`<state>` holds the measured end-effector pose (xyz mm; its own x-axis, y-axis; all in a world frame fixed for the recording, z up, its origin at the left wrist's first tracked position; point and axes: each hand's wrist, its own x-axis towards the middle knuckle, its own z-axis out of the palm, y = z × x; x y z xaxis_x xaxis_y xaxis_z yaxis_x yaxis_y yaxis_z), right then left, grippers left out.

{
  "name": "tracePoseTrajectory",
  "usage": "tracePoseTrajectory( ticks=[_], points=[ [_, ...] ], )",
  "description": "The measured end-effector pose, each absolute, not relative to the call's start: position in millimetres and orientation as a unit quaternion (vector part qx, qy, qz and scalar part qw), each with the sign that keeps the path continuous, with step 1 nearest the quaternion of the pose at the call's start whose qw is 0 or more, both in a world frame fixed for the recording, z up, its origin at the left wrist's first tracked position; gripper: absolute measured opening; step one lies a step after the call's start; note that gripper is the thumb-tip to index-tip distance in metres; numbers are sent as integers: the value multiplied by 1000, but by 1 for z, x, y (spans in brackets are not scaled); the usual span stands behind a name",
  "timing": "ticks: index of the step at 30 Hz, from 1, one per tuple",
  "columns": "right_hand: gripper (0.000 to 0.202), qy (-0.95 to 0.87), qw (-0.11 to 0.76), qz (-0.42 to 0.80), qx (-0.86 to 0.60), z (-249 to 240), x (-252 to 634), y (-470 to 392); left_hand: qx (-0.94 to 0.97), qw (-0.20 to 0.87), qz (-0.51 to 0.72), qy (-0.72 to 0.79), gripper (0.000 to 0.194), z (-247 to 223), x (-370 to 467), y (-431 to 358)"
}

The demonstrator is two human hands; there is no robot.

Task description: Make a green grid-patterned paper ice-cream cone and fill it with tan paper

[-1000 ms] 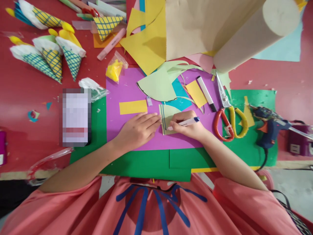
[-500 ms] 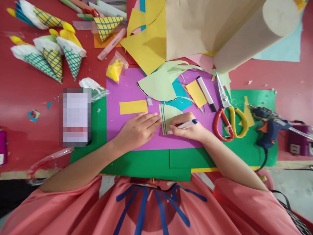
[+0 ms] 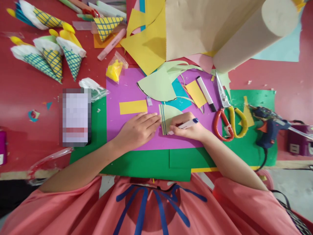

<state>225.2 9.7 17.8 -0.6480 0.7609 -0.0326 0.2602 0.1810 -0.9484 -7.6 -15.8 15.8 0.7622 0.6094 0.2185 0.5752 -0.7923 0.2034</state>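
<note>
A pale green paper piece (image 3: pixel 174 111) with blue lines near its left edge lies on the purple sheet (image 3: pixel 117 130). My right hand (image 3: pixel 189 128) rests on its lower right part, closed around a white marker (image 3: pixel 187 124) with a blue end; the tip is at the paper's lower edge. My left hand (image 3: pixel 140 129) lies flat, fingers stretched out, with the fingertips at the paper's left edge. Just above are a yellow paper strip (image 3: pixel 133 107) and a larger pale green paper piece (image 3: pixel 157 85) with a dark curved edge.
On the right lie a black-capped marker (image 3: pixel 206 94), scissors (image 3: pixel 226 112) with red and yellow handles, and a blue glue gun (image 3: pixel 267 129). Patterned paper cones (image 3: pixel 72 60) lie upper left. A large paper roll (image 3: pixel 251 39) stands out at upper right. A blurred-out object (image 3: pixel 75 117) is left.
The marker in my right hand has shifted very slightly, its blue end a little to the right and up. My left hand and the papers stay in place.
</note>
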Motion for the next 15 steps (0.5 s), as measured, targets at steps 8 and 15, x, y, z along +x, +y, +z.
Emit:
tracePoseTrajectory(
  ticks=[8,15],
  points=[
    [23,-562,459,557,-403,9,231,12,943,61,140,297,33,16,-10,-13],
    [19,-577,403,537,-464,13,223,13,953,72,158,249,24,18,-11,-12]
  ],
)
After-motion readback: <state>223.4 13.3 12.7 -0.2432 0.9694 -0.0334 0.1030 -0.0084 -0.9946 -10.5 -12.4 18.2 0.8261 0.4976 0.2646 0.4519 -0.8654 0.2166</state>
